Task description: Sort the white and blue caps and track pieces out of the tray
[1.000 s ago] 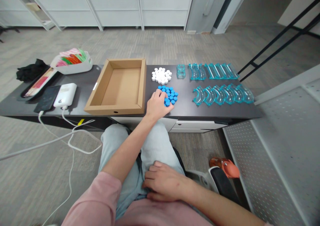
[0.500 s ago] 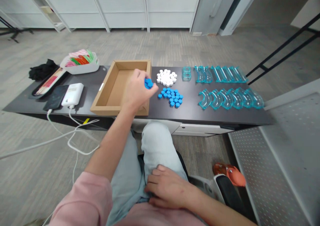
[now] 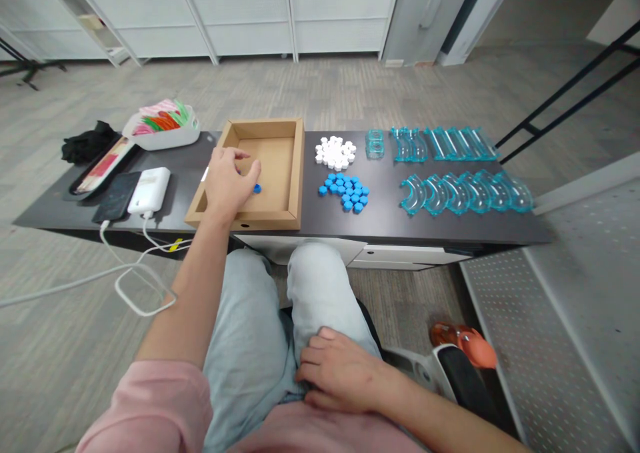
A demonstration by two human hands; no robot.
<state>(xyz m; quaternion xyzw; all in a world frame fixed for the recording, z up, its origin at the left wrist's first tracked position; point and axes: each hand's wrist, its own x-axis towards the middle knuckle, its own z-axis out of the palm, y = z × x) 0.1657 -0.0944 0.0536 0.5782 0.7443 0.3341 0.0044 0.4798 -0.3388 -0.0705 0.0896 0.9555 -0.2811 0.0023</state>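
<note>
My left hand (image 3: 229,183) is over the left part of a shallow cardboard box (image 3: 273,221), its thumb and fingers curved and apart. A blue hexagonal piece (image 3: 257,188) lies in the box beside the thumb; whatever is under the palm is hidden. My right hand (image 3: 337,369) rests on my thigh with its fingers laid flat and holds nothing. To the right of the box, loose blue hexagonal pieces (image 3: 349,189) are spread in a group. Behind them sits a pile of white pieces (image 3: 336,153).
Clear teal curved pieces (image 3: 457,195) and straight teal pieces (image 3: 463,145) line the table's right side. At left are a white basket (image 3: 167,139), a white power bank (image 3: 149,191), a dark phone (image 3: 117,197) and a black cloth (image 3: 89,143). White cables (image 3: 145,269) hang in front.
My left hand has moved left, from above the box's right side with blue pieces in its grip to the left part of the box, and its fingers have opened. My right hand stays put.
</note>
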